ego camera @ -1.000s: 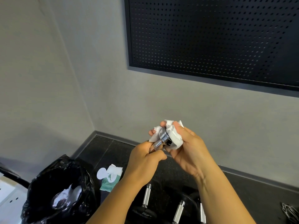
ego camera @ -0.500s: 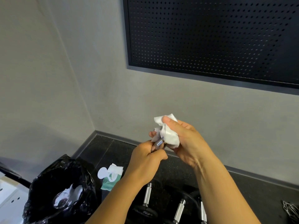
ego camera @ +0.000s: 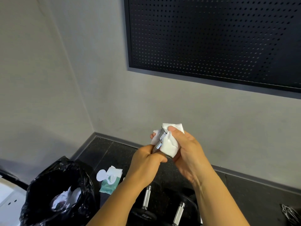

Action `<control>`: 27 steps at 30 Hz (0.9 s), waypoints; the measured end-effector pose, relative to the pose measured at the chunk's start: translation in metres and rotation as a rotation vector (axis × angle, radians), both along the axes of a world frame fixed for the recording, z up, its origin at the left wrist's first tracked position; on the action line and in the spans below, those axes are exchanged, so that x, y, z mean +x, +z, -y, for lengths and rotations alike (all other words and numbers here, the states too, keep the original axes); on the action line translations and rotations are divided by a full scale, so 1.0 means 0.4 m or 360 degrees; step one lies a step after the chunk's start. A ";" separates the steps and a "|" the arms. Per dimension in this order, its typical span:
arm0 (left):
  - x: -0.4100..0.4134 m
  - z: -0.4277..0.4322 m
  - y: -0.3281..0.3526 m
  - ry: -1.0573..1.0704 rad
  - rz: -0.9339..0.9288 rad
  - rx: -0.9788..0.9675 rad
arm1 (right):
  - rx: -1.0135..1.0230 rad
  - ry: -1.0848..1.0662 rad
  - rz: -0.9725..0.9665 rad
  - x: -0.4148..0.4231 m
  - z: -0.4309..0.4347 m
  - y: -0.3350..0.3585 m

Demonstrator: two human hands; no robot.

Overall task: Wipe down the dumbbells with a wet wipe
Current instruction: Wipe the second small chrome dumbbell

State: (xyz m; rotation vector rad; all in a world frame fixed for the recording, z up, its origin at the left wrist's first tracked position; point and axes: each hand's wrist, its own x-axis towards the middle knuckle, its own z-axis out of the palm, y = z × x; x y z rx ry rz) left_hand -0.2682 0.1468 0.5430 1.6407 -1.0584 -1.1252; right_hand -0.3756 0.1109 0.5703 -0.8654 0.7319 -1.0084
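Fingers [ego camera: 175, 130] around wipe [ego camera: 169, 145], dumbbell [ego camera: 158, 145] inside.

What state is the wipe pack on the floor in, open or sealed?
Open. The wipe pack has its round white flap peeled aside, and a protruding wipe pokes out of the top.

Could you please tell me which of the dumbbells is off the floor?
The raised dumbbell: the left hand grips its chrome handle, the right hand wraps a wet wipe round it. Two other dumbbells lie on the floor.
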 end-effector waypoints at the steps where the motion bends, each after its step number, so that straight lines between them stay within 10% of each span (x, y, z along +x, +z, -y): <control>1: 0.001 -0.006 0.003 -0.0029 0.0006 -0.0032 | -0.0011 0.0018 -0.0044 0.001 -0.001 0.004; 27: 0.048 0.017 -0.047 -0.0013 -0.0373 0.0203 | 0.0305 -0.0478 -0.0165 0.017 0.008 -0.081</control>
